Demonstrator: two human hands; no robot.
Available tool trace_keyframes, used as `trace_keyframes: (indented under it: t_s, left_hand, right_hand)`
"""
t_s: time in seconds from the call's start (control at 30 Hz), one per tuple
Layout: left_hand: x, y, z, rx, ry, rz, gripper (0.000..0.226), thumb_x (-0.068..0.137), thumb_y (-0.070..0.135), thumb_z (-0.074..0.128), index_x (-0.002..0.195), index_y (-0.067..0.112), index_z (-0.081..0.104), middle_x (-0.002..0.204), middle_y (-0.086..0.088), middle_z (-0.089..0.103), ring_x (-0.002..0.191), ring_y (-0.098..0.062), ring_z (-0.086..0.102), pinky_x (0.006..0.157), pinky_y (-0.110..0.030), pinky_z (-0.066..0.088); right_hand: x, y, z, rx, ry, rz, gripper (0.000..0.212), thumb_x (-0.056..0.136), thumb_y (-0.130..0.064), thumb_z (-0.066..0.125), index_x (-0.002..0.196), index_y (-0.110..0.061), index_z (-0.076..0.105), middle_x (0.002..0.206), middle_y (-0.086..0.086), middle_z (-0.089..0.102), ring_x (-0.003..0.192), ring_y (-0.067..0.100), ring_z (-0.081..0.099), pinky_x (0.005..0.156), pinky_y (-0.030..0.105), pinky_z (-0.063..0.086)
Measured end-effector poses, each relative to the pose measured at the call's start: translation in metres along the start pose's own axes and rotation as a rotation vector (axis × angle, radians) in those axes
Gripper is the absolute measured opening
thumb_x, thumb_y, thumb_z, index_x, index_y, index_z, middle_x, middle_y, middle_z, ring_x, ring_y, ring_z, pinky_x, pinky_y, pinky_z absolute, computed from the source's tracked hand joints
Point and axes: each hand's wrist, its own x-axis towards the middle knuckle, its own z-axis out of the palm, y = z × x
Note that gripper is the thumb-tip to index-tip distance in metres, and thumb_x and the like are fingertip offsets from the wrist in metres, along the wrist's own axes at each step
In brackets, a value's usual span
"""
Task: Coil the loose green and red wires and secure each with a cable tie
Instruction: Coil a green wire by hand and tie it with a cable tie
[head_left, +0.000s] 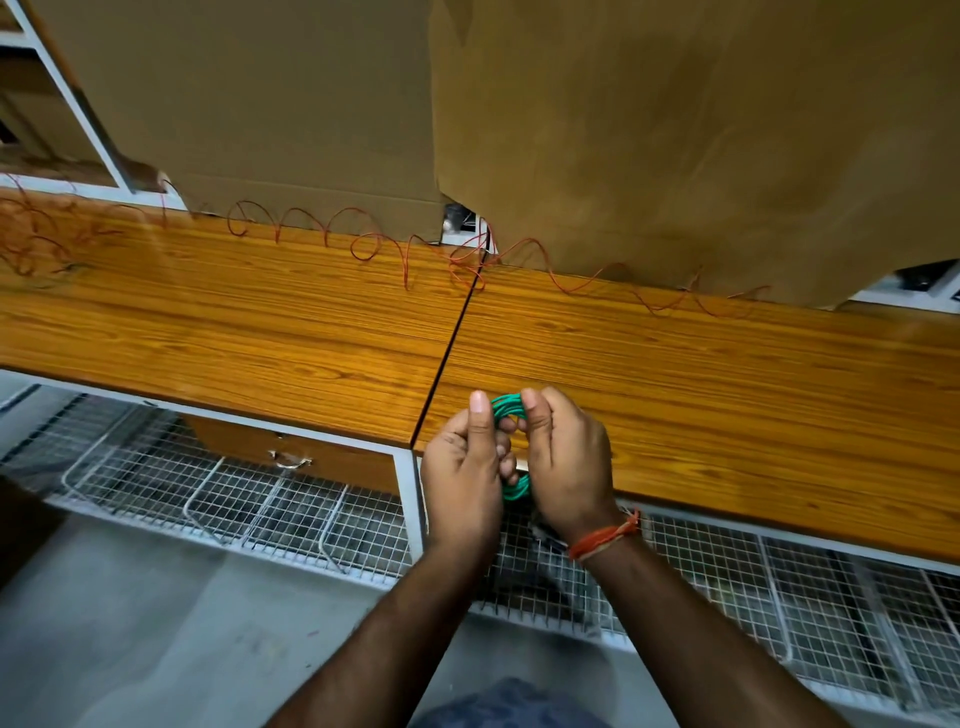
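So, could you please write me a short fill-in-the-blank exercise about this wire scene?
1. Both hands, left hand and right hand, hold a coil of ____ wire.
2. The red wire lies ____ along the desk.
3. An orange thread band circles the ____ wrist.

Missing words: green; uncoiled; right

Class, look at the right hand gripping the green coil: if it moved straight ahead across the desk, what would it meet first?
Bare desk top comes first, then probably the loose red wire lying before the cardboard box. Depth is uncertain.
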Motion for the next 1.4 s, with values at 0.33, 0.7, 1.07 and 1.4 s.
trace_keyframes:
  t_s: [0.33, 0.7, 1.07, 1.4]
  left_hand:
    - [0.018, 0.019, -0.017, -0.264, -0.356, -0.376, 0.046, 0.104, 0.041, 0.042, 0.085, 0.002, 0.058, 0.047, 0.006, 0.030, 0.035, -0.004, 0.028, 0.040, -0.020, 0.031]
    - [0.033, 0.018, -0.038, -0.394, -0.362, -0.495, 0.032, 0.096, 0.036, 0.049, 0.074, 0.013, 0.050, 0.044, 0.010, 0.027, 0.031, -0.002, 0.024, 0.034, -0.017, 0.024]
    - [0.088, 0.007, -0.075, -0.658, -0.006, -0.445, 0.040, 0.107, 0.047, 0.037, 0.080, 0.019, 0.047, 0.047, 0.011, 0.033, 0.035, -0.002, 0.030, 0.037, -0.017, 0.029]
    - [0.055, -0.040, 0.014, 0.167, -0.380, -0.103, 0.038, 0.112, 0.029, 0.032, 0.092, 0.002, 0.049, 0.064, 0.000, 0.053, 0.058, -0.015, 0.046, 0.059, -0.023, 0.043]
  right_hand:
    - [0.004, 0.008, -0.010, 0.191, -0.139, -0.015, 0.040, 0.107, -0.044, 0.035, 0.073, -0.029, 0.049, 0.062, -0.007, 0.052, 0.056, 0.006, 0.051, 0.053, 0.024, 0.038]
    - [0.002, 0.001, -0.007, 0.164, -0.208, -0.105, 0.036, 0.107, -0.040, 0.039, 0.085, -0.016, 0.054, 0.067, -0.001, 0.053, 0.060, 0.016, 0.052, 0.055, 0.038, 0.041]
    - [-0.053, 0.038, -0.032, -0.228, -0.486, -0.046, 0.030, 0.101, -0.055, 0.044, 0.100, -0.030, 0.060, 0.084, -0.012, 0.066, 0.072, 0.010, 0.062, 0.059, 0.037, 0.052]
    - [-0.042, 0.036, -0.084, -0.018, -0.308, -0.092, 0.010, 0.099, -0.020, 0.066, 0.095, -0.011, 0.069, 0.085, -0.004, 0.060, 0.078, 0.009, 0.053, 0.067, 0.025, 0.042]
